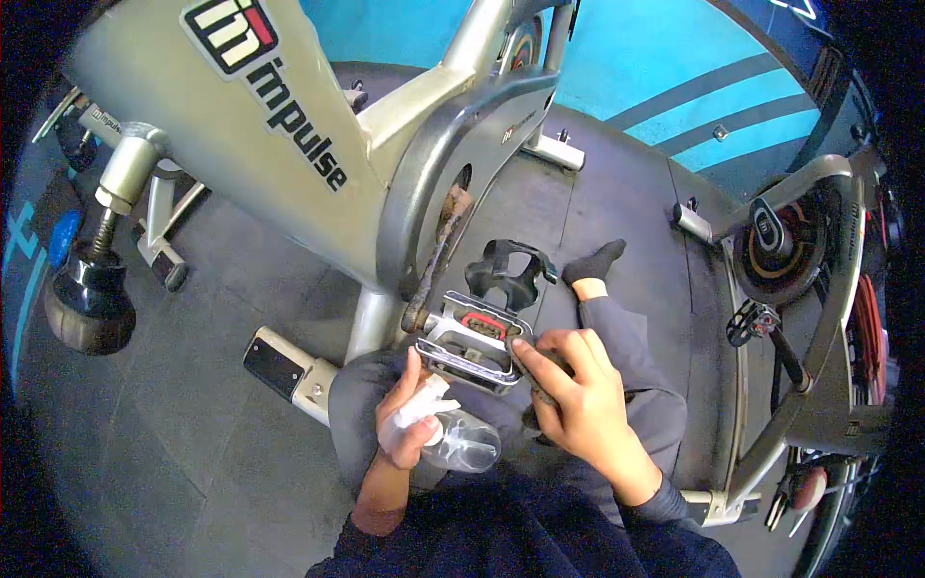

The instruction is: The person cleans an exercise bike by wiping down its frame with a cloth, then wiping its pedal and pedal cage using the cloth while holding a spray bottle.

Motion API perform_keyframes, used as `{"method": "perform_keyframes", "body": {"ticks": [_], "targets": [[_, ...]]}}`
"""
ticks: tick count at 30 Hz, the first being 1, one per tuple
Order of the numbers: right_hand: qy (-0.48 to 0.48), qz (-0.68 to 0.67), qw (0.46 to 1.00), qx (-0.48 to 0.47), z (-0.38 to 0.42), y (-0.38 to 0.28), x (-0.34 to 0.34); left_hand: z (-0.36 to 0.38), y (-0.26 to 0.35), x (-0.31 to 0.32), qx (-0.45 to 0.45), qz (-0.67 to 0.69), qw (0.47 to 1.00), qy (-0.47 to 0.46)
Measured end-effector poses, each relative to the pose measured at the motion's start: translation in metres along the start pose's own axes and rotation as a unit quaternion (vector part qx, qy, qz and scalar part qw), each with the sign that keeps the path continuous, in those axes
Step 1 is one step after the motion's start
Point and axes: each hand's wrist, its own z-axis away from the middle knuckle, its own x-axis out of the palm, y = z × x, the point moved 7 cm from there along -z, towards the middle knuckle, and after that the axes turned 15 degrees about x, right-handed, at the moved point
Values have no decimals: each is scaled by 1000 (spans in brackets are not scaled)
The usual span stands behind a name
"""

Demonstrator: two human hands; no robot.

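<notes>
My left hand (409, 414) is closed around a clear spray bottle (464, 443) with a white spray head. The bottle tilts to the right, just below an exercise bike's metal pedal (467, 358). At the pedal's right edge, my right hand (581, 393) presses a dark cloth (529, 374) with its fingers; most of the cloth is hidden under the hand. A black toe cage (506, 272) sits on the pedal's far side. The rusty crank arm (438, 252) joins the pedal on the left.
The bike's grey frame (318, 202) rises close above my hands, its foot (289, 371) on dark floor mats (173, 405). My legs (626, 356) are folded around the pedal. Another exercise bike (805, 289) stands at the right. A blue wall (665, 67) is behind.
</notes>
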Motion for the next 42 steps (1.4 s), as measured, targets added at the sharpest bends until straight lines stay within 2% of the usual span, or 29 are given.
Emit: {"method": "perform_keyframes", "body": {"ticks": [4,7,9,10,13,16,19,24,30,32,37,42], "targets": [[18,13,1000,9,9,2,4,-1,-4,3,-9,43,999,-15],[24,11,1000,12,11,2,4,-7,3,11,17,110,993,-27],[27,28,999,5,8,-1,3,-7,2,14,0,230,972,-52],[26,27,999,4,6,-1,3,-8,1,14,1,230,972,-51],[21,20,1000,-8,0,-1,0,-11,4,19,50,344,936,-51],[-18,-19,1000,1,-10,4,-3,-10,2,21,44,350,934,-60],[-97,-116,988,-12,-23,6,2,-4,-7,13,30,332,941,-64],[-125,-140,981,-45,-39,-7,12,-12,4,19,14,316,948,-42],[-112,-105,987,-48,-39,-13,15,-12,5,20,18,340,939,-44],[-76,-57,993,-71,-33,-20,12,-11,5,19,20,337,940,-51],[-8,20,996,-88,-15,-28,19,-11,5,15,-17,271,963,-5],[47,50,993,-93,1,-31,21,-8,1,9,7,201,980,-6]]}}
